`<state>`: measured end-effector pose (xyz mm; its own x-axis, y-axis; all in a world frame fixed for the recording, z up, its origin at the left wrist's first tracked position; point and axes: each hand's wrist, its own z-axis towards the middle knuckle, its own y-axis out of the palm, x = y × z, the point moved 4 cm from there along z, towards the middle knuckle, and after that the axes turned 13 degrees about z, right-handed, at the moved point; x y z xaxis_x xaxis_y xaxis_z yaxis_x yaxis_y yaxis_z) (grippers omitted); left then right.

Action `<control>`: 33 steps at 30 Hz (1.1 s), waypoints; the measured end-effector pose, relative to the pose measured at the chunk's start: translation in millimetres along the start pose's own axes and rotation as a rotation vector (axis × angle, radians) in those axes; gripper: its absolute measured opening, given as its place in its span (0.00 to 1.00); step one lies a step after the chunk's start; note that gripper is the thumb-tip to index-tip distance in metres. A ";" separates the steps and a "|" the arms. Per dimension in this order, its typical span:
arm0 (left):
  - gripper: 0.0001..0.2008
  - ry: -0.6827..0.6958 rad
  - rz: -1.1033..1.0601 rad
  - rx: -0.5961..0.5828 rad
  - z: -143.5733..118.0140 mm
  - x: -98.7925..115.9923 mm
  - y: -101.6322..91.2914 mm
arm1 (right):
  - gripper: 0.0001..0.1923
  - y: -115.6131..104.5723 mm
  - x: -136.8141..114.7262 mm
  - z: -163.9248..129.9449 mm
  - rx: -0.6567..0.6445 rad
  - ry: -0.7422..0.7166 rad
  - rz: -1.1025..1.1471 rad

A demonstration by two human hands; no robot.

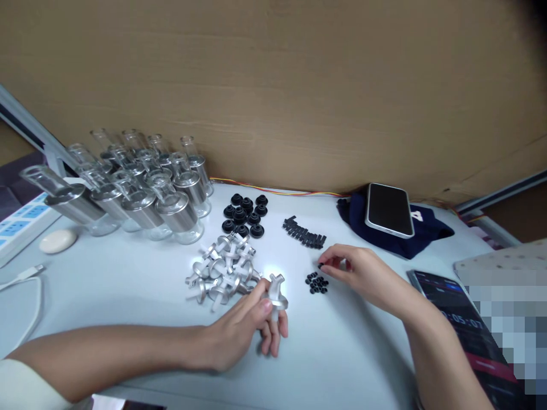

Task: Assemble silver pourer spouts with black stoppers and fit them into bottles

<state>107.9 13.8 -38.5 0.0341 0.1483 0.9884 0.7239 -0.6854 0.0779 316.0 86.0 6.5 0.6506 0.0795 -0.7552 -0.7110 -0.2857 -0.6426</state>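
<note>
Grips, nearest, over the white tabletop (137,296), between thumb and fingers of the left hand (237,330), a silver metallic-looking pouring spout (277,293) with curved nozzle, round flange and pale stem. Looks stiff, fairly light, perhaps slippery where polished; best taken by flange or stem, away from the nozzle's mouth. Shows, at ten o'clock from there, a jumbled heap of matching silver spouts (217,267), and at two o'clock a loose cluster of small black round pieces (316,283). Pinches, just beyond that cluster, in the fingertips of the right hand (363,273), a tiny black piece (320,266), probably rubbery, very light and easily dropped; best nipped by its sides. Shows, farther off at one o'clock, thin black strips (304,232) in a curved row, and at eleven o'clock, ridged black round stoppers (239,214), apparently soft enough to squeeze.
</note>
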 end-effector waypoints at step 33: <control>0.28 0.028 0.071 -0.003 1.0 4.8 0.9 | 0.06 41.3 -52.8 -7.2 -0.072 -0.287 0.706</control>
<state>109.4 14.6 -33.8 0.0662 0.0795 0.9946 0.7180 -0.6960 0.0078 254.2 63.1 20.8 -0.0539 0.0970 -0.9938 -0.9069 -0.4213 0.0081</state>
